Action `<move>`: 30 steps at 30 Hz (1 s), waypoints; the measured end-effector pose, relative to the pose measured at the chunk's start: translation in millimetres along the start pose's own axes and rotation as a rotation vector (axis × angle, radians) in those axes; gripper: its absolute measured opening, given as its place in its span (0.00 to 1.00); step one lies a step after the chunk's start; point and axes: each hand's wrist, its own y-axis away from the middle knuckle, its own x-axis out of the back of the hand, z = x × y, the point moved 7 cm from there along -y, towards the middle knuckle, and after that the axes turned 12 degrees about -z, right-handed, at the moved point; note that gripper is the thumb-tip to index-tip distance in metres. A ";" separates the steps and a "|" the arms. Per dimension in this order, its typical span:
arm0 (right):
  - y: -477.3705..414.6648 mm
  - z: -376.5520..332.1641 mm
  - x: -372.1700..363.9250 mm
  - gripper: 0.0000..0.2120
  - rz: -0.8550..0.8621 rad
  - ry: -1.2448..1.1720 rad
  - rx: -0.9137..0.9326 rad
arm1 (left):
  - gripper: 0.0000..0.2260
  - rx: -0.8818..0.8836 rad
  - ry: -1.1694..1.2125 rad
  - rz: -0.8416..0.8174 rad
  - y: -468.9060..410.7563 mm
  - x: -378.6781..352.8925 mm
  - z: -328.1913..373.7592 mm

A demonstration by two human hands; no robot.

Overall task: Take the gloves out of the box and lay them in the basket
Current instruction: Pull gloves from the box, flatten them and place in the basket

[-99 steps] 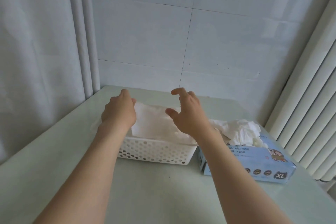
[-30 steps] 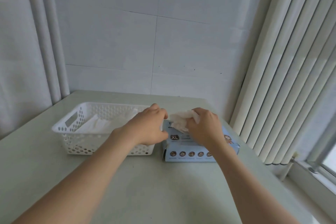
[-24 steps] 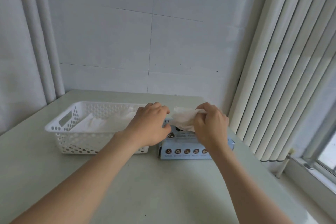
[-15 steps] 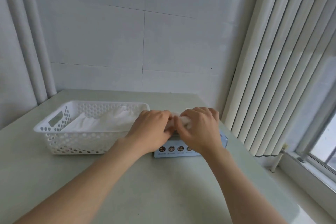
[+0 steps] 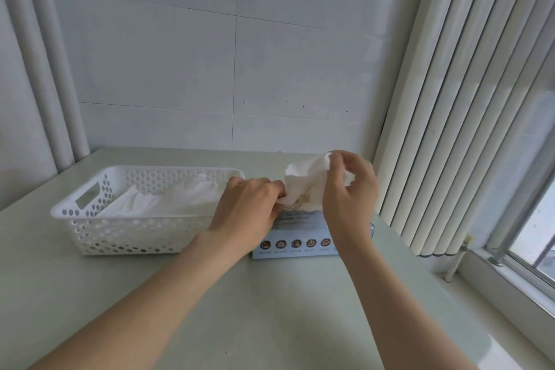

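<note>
Fingers (image 5: 338, 157) of left hand (image 5: 246, 207) and right hand (image 5: 348, 198) pinch one glove (image 5: 303, 183) over the box (image 5: 297, 233), beside the basket (image 5: 126, 234).

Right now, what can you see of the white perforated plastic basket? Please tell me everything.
The white perforated plastic basket is rectangular and shallow, with round holes through its walls and a slot handle in the left end. It looks like rigid plastic. It stands upright on the pale green table, left of the light blue glove box. Flat white gloves lie inside. The left hand covers its right end; contact cannot be told.
</note>
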 end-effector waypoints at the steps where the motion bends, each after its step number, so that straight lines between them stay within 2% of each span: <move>1: -0.3 -2.8 2.5 0.07 0.028 -0.006 0.014 | 0.09 -0.016 -0.007 0.000 -0.3 -1.2 0.3; 4: -0.7 -7.3 6.8 0.07 0.070 -0.038 0.038 | 0.11 -0.085 -0.036 0.006 0.5 -4.2 5.6; 9: -2.0 -7.6 8.9 0.07 0.076 -0.018 0.038 | 0.26 -0.169 0.109 0.000 1.0 -4.8 21.5; 11: -2.5 -7.1 9.3 0.07 0.074 -0.033 0.030 | 0.32 -0.180 0.041 -0.011 -0.4 -13.1 21.7; 17: 1.4 -22.3 30.3 0.09 0.254 -0.079 0.124 | 0.17 -0.063 -0.293 -0.237 2.5 -35.8 16.2; 21: 2.7 -42.1 41.6 0.13 0.317 0.000 0.280 | 0.19 -0.063 -0.325 -0.263 3.4 -37.5 20.2; 24: 4.4 -47.7 32.8 0.08 0.244 0.088 0.318 | 0.18 -0.072 -0.205 -0.263 3.3 -31.6 20.2; 27: 4.1 -43.7 14.8 0.07 0.073 0.106 0.227 | 0.15 -0.049 0.026 -0.222 0.8 -10.8 19.3; 30: 2.0 -37.1 1.5 0.09 -0.065 0.073 0.081 | 0.28 -0.006 0.342 -0.198 -0.5 11.7 13.7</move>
